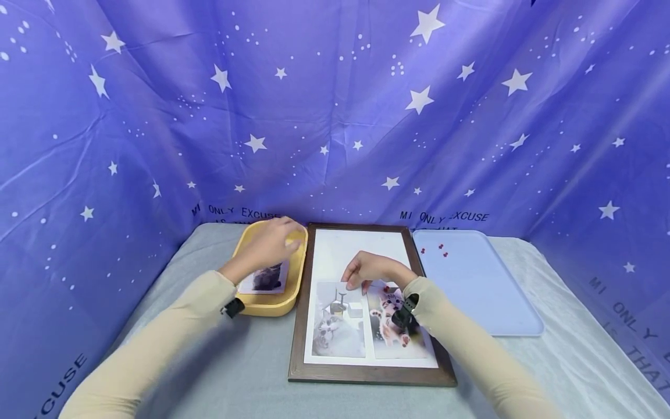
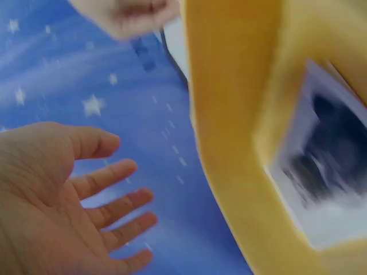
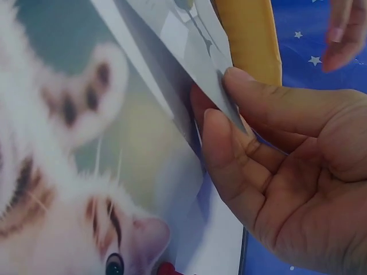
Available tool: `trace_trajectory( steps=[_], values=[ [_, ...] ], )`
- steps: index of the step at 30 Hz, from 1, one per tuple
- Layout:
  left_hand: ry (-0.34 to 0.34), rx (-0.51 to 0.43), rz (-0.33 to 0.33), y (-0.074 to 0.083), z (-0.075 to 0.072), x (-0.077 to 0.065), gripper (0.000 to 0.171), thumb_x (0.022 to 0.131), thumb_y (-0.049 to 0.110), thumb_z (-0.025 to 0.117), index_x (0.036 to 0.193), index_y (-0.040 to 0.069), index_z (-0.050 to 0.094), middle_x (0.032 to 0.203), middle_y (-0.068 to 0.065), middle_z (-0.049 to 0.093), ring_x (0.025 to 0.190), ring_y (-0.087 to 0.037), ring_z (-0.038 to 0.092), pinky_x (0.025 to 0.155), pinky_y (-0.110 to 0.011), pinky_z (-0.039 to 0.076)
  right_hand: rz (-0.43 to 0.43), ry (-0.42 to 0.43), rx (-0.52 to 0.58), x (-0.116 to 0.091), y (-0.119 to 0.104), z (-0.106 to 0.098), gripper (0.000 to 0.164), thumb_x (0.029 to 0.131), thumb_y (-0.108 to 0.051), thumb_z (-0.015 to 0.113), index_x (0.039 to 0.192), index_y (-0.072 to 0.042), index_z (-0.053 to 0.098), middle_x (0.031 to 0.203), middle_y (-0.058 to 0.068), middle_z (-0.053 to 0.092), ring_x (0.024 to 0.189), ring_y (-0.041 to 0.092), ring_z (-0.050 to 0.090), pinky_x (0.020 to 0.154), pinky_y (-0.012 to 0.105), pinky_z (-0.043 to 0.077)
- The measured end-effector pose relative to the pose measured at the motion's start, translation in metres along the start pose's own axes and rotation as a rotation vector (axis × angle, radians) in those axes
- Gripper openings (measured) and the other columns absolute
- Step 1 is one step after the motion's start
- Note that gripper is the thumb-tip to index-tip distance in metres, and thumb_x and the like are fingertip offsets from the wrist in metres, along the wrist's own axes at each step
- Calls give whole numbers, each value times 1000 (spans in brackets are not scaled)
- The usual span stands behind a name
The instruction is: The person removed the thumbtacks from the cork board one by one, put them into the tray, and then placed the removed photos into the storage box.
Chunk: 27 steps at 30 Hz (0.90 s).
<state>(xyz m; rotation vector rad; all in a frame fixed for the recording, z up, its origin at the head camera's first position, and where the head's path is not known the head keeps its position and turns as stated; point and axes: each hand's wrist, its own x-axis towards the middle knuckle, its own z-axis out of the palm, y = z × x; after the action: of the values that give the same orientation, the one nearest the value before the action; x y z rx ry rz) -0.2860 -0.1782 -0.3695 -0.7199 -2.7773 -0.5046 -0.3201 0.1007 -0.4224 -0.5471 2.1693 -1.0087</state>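
Note:
My right hand point(image 1: 370, 269) pinches the upper right corner of a pale kitten photo point(image 1: 339, 326) between thumb and fingers, as the right wrist view shows. That corner is lifted off the white board point(image 1: 361, 250) in its dark wooden frame. Beside it lies a second photo point(image 1: 387, 317), of a striped kitten, with a red pushpin point(image 1: 386, 289) near its top edge. My left hand point(image 1: 272, 241) hovers over the yellow tray point(image 1: 290, 302), fingers apart and holding nothing in the left wrist view. A photo of a dark animal point(image 1: 269, 278) lies inside that tray.
To the right of the frame lies a light blue tray point(image 1: 481, 285) with several red pushpins point(image 1: 445, 254) near its far left corner. A grey-blue cloth point(image 1: 235, 361) covers the table. Behind hangs a purple starry curtain point(image 1: 335, 116).

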Motion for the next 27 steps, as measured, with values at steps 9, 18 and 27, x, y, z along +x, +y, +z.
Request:
trace_trajectory(
  steps=[9,18,27],
  values=[
    [-251,-316,-433,-62,-23,-3,65,98,21,56,153,-6,36,158,-33,34,145,-52,31,120,-65,30,26,-60,49,-1,1,-6,26,85,9,72,111,8,72,83,0,73,77,9,68,71,32,64],
    [-453,-554,-679,-93,-35,-9,83,98,14,48,160,-7,-4,166,-34,3,150,-55,20,118,-71,27,16,-104,115,-6,-2,-11,27,87,10,70,114,12,69,84,2,73,76,10,69,83,38,64],
    [-442,-588,-779,-104,-32,-9,74,90,-3,48,158,-7,21,148,-30,44,126,-42,57,100,-51,56,-4,-113,204,-11,-2,-23,26,90,8,68,116,12,68,82,-3,73,79,10,69,79,30,63]
  ],
)
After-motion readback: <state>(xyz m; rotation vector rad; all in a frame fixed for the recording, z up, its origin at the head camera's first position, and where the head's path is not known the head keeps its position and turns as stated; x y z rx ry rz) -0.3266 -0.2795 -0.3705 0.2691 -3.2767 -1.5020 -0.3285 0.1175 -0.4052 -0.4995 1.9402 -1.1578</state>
